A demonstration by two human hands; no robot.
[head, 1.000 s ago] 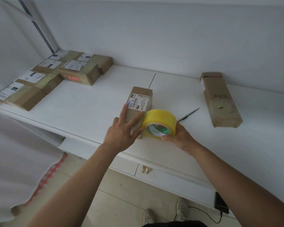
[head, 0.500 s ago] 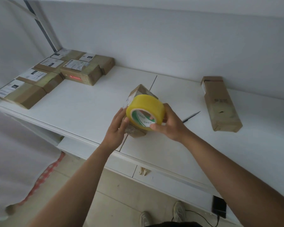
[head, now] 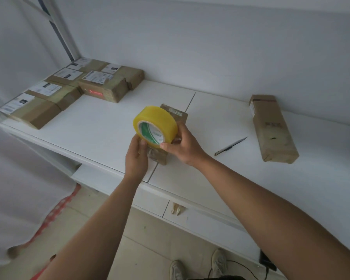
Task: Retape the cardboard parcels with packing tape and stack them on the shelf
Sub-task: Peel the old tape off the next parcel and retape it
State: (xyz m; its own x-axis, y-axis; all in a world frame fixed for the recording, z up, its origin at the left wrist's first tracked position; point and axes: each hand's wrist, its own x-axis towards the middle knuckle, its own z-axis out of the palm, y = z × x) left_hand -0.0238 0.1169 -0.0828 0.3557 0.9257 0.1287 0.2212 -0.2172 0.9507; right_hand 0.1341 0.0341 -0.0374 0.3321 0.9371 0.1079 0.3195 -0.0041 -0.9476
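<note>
A small brown cardboard parcel stands tilted on the white shelf, mostly hidden behind a yellow roll of packing tape. My right hand grips the roll from its right side, thumb at the lower rim. My left hand holds the parcel's near left end, fingers curled at the roll's lower edge. A longer brown parcel lies flat at the right, apart from both hands.
Several taped parcels with white labels lie grouped at the shelf's far left corner. A pen lies between the held parcel and the long one. The wall stands close behind. Floor tiles and my shoes show below the shelf edge.
The tape roll has risen from the shelf beside the parcel to in front of its top. The parcel was lifted and tilted off its flat position. Both hands moved up and left.
</note>
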